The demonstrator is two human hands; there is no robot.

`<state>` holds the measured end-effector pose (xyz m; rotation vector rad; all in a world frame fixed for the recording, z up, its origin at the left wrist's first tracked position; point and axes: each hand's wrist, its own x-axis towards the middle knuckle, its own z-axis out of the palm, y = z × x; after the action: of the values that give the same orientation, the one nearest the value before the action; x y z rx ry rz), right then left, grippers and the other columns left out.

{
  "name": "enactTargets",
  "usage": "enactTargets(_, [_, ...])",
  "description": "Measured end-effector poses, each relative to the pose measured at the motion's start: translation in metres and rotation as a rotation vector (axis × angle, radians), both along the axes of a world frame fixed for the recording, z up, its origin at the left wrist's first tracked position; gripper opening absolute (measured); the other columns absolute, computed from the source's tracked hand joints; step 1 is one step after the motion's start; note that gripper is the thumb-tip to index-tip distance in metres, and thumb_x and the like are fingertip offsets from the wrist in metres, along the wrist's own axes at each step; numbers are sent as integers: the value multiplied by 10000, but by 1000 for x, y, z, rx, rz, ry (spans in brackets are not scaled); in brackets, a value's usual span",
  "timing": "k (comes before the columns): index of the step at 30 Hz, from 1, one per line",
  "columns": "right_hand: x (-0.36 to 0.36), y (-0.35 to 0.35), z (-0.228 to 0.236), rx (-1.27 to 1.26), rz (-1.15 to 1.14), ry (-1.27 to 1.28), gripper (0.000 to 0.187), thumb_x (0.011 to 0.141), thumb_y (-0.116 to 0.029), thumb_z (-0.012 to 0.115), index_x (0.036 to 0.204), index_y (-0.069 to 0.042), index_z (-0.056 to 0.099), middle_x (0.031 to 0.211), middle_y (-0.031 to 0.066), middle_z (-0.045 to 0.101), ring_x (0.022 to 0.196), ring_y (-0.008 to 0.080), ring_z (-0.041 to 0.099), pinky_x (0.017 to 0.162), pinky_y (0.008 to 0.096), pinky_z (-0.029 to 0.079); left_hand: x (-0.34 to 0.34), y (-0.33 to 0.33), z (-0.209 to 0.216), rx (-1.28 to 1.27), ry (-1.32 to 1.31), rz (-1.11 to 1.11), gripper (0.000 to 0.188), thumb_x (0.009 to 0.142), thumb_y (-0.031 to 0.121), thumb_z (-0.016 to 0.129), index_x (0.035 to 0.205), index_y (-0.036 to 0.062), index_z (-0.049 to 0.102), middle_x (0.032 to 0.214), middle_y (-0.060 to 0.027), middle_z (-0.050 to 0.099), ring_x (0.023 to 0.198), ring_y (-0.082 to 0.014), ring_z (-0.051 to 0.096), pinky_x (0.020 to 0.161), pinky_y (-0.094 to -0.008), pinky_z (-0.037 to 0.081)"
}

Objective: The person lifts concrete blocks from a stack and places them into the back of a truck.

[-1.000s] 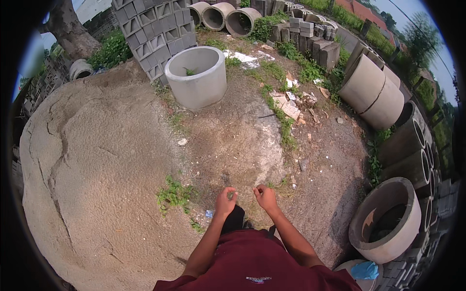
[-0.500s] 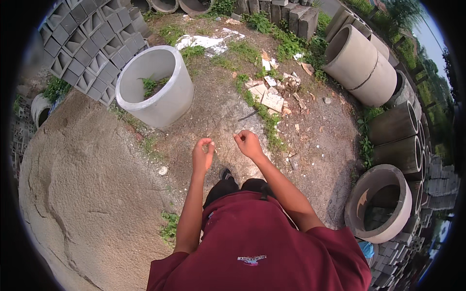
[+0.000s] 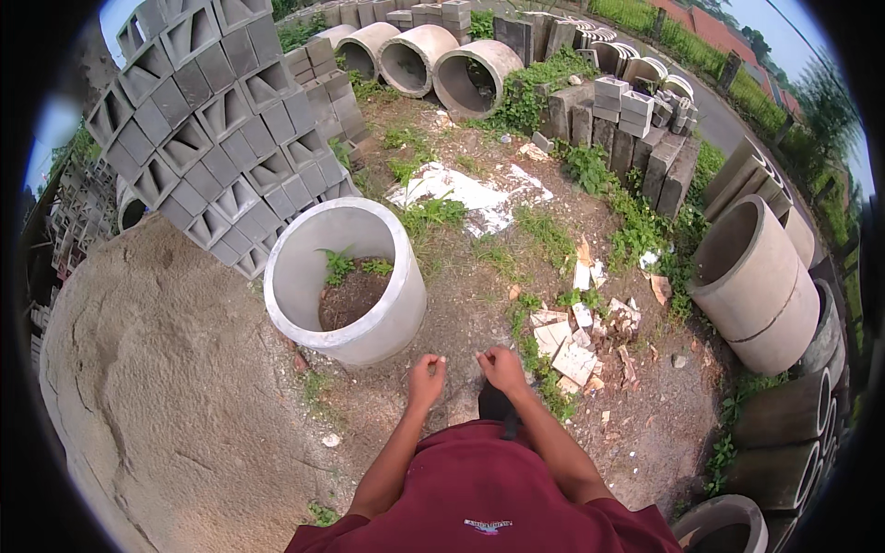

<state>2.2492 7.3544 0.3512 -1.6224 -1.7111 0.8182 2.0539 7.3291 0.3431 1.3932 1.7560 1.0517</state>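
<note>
My left hand (image 3: pixel 426 380) and my right hand (image 3: pixel 502 369) are held in front of my body, a short gap apart. Fingers on both are curled with the tips pinched together. Whatever they hold, if anything, is too small to make out. Just beyond my left hand, on the ground, stands a wide pale concrete ring (image 3: pixel 406 318), open at the top, with soil and green weeds (image 3: pixel 339 265) inside. Neither hand touches it. To the right of my right hand lies a scatter of broken tile pieces (image 3: pixel 576 363) on the dirt.
A large sand heap (image 3: pixel 175 378) fills the left side. Behind it leans a stack of grey hollow blocks (image 3: pixel 221 120). Concrete pipes (image 3: pixel 407 63) lie at the back, and more pipes (image 3: pixel 761 286) line the right. White sheeting (image 3: pixel 461 192) lies flat on the ground ahead.
My view has tilted up and shifted, so the ring, tiles and pipes sit lower and further right. More pipes and blocks show at the back. Both hands stay pinched in front of me.
</note>
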Motion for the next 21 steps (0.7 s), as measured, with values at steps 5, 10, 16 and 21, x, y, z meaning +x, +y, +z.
enactTargets(5, [33, 157, 33, 105, 61, -82, 174, 820, -176, 700, 803, -12, 644, 809, 175, 638, 756, 382, 632, 685, 456, 504, 16, 159, 33, -162, -10, -23, 210, 888, 210, 660, 909, 1, 656, 869, -152, 695, 852, -283, 676, 777, -368, 499])
enactTargets(10, [46, 281, 37, 81, 55, -5, 131, 840, -133, 683, 834, -8, 646, 796, 172, 662, 747, 334, 653, 682, 413, 511, 39, 275, 38, 43, -92, 68, 174, 892, 194, 653, 943, 28, 674, 866, -127, 702, 843, -245, 680, 782, -350, 502])
enactTargets(16, [32, 448, 19, 107, 112, -96, 187, 851, -203, 693, 892, -22, 680, 848, 172, 661, 725, 336, 645, 670, 415, 511, 37, 446, 5, -43, -191, 86, 180, 892, 205, 660, 974, 45, 670, 909, -97, 708, 874, -208, 685, 794, -331, 513])
enactTargets(21, [-1, 637, 12, 197, 212, -224, 265, 838, -225, 707, 993, -16, 655, 918, 190, 644, 769, 334, 649, 695, 424, 525, -13, 633, 20, 18, -133, 41, 219, 891, 199, 655, 1024, 26, 636, 938, -119, 707, 891, -238, 685, 807, -337, 516])
